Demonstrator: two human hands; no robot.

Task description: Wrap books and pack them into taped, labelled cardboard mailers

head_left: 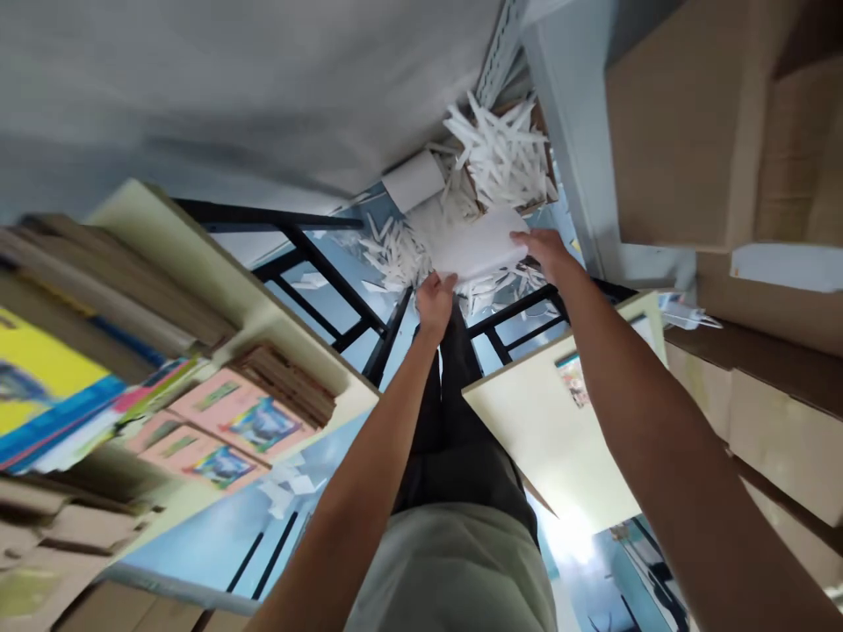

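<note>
A white sheet of paper (484, 241) is stretched between my two hands, in the middle of the view. My left hand (435, 304) pinches its near left corner, and my right hand (543, 250) has its right edge between thumb and fingers. Beyond the sheet, a large heap of white folded paper strips (504, 154) fills what looks like a cardboard box. A smaller pile of similar strips (399, 253) lies left of the sheet. Behind it sits a stack or roll of white paper (414, 182); which of the two I cannot tell.
Left stands a pale table (349, 386) loaded with books and pink boxes (237, 412). A second pale tabletop (546, 430) is at the right, near stacked cardboard boxes (783, 439). Black metal frames (329, 290) flank my legs. Loose papers (290, 483) lie on the bluish floor.
</note>
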